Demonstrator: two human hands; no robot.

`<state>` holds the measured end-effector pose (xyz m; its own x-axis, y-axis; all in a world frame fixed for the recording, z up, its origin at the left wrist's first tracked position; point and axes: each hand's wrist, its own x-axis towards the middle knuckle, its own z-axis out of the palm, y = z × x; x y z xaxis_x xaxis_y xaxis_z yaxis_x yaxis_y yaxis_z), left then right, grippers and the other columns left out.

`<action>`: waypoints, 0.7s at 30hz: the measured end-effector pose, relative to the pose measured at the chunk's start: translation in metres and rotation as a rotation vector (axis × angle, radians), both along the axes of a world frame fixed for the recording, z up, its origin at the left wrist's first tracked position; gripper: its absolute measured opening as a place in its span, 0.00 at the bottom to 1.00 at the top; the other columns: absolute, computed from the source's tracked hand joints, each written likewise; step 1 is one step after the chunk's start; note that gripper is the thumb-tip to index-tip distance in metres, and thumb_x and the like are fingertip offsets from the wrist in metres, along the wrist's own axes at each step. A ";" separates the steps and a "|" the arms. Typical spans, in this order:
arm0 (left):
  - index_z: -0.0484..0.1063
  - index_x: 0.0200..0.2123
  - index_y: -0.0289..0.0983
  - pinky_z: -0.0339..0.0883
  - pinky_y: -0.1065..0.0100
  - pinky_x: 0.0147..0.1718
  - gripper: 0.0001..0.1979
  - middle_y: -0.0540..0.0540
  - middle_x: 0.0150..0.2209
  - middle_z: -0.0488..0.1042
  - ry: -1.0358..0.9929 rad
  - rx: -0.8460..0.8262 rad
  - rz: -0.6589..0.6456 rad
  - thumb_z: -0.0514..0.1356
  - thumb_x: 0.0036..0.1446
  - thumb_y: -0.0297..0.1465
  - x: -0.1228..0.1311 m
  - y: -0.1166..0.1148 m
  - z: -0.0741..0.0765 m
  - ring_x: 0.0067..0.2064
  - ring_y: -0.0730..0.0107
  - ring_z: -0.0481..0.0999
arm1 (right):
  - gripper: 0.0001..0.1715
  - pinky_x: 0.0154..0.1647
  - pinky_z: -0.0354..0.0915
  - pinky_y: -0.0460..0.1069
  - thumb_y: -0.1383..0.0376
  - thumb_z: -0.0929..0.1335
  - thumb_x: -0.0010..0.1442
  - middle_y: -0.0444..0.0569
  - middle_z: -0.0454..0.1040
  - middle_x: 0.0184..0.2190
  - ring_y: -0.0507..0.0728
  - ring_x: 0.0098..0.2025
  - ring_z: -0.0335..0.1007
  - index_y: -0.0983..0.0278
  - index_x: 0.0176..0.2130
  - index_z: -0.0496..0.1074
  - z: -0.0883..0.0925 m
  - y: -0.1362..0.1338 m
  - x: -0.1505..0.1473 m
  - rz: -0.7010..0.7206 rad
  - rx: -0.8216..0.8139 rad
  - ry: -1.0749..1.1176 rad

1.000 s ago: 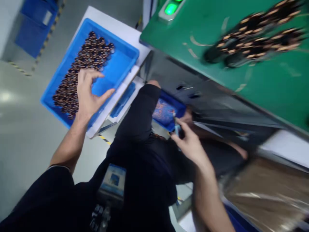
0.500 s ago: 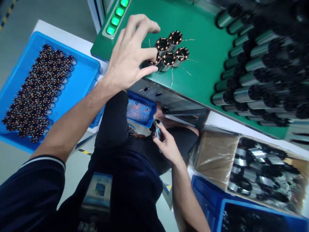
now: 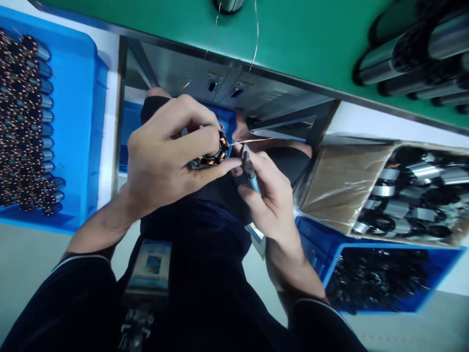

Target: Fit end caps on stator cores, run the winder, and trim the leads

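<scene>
We hold a round coil part [image 3: 223, 146] in our left hand [image 3: 168, 146], in front of our lap and on our side of the green tabletop [image 3: 300, 44]. The left grip is closed around it, with the thumb along the lower side, and our fingers hide most of it. Shiny copper loops show on its open end, which faces right. A thin copper wire [image 3: 254, 141] sticks out from that end to the right. Our right hand [image 3: 269, 190] has its grip wrapped around small pliers [image 3: 249, 168] with a light blue handle. Their tips are right by the wire, but we cannot tell if they touch it. Our left thumb tip is just beside the pliers too. On our left, a blue tub [image 3: 75, 146] has many coils [image 3: 16, 122] packed close together. Metal tubes [image 3: 381, 63] lie side by side on the right of the tabletop. Below them, a cardboard box [image 3: 344, 186] holds shiny silver rings [image 3: 397, 208]. Next to the box, a blue bin [image 3: 335, 259] is filled with small black pieces [image 3: 381, 278].
</scene>
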<state>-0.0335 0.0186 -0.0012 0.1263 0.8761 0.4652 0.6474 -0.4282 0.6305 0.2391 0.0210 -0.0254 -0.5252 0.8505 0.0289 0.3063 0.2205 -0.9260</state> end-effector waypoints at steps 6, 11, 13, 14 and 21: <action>0.78 0.47 0.47 0.84 0.51 0.45 0.13 0.49 0.50 0.88 0.005 0.081 0.036 0.77 0.83 0.40 0.005 -0.005 -0.004 0.47 0.59 0.89 | 0.41 0.61 0.83 0.65 0.66 0.71 0.79 0.49 0.87 0.55 0.66 0.53 0.82 0.45 0.84 0.80 -0.006 -0.006 -0.001 -0.029 -0.011 0.033; 0.79 0.50 0.48 0.85 0.52 0.51 0.10 0.51 0.53 0.88 -0.019 0.053 0.016 0.77 0.83 0.39 0.005 -0.006 -0.006 0.49 0.60 0.89 | 0.40 0.58 0.84 0.64 0.66 0.71 0.78 0.50 0.87 0.58 0.67 0.53 0.83 0.48 0.83 0.81 -0.003 -0.009 -0.002 -0.032 -0.033 0.016; 0.79 0.49 0.46 0.85 0.55 0.49 0.12 0.50 0.51 0.89 -0.008 0.124 0.013 0.78 0.82 0.39 0.003 -0.006 -0.008 0.48 0.61 0.89 | 0.41 0.59 0.83 0.64 0.67 0.71 0.78 0.50 0.87 0.58 0.67 0.55 0.84 0.47 0.83 0.81 -0.005 -0.010 -0.001 -0.028 -0.050 0.054; 0.79 0.49 0.45 0.85 0.56 0.48 0.12 0.49 0.51 0.89 0.000 0.146 0.015 0.79 0.81 0.39 0.003 -0.006 -0.009 0.47 0.61 0.89 | 0.42 0.59 0.83 0.63 0.68 0.71 0.78 0.49 0.87 0.58 0.67 0.55 0.84 0.46 0.83 0.81 -0.006 -0.010 -0.001 -0.024 -0.056 0.073; 0.81 0.50 0.47 0.91 0.53 0.63 0.22 0.48 0.56 0.84 -0.050 -0.053 -0.054 0.71 0.86 0.58 -0.001 -0.011 -0.017 0.57 0.59 0.91 | 0.45 0.62 0.85 0.65 0.70 0.71 0.75 0.47 0.89 0.68 0.66 0.57 0.87 0.45 0.83 0.81 -0.005 -0.012 0.001 -0.005 -0.066 0.071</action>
